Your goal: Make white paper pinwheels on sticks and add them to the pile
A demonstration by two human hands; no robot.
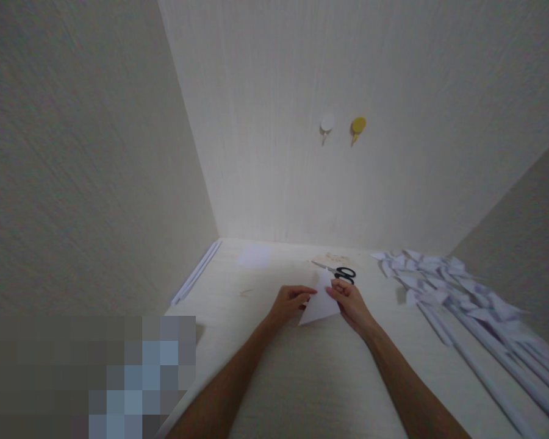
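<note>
Pale bench (pixel 265 366) in a walled corner | head view: your left hand (pixel 289 303) and right hand (pixel 351 303) each pinch an edge of the folded paper (pixel 320 303), low over the bench | scissors (pixel 341 272) just behind | paper pile (pixel 443 280) at right.

left hand (pixel 289 303), right hand (pixel 351 303), fingers pinched

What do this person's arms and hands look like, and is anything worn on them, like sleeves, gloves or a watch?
Both forearms come up from the bottom edge bare, with no sleeve in view. The left hand and the right hand wear no gloves. No watch, bracelet or ring shows on wrists or fingers, though the picture is dim and soft, so small items might go unseen. No markings show on either arm.
</note>
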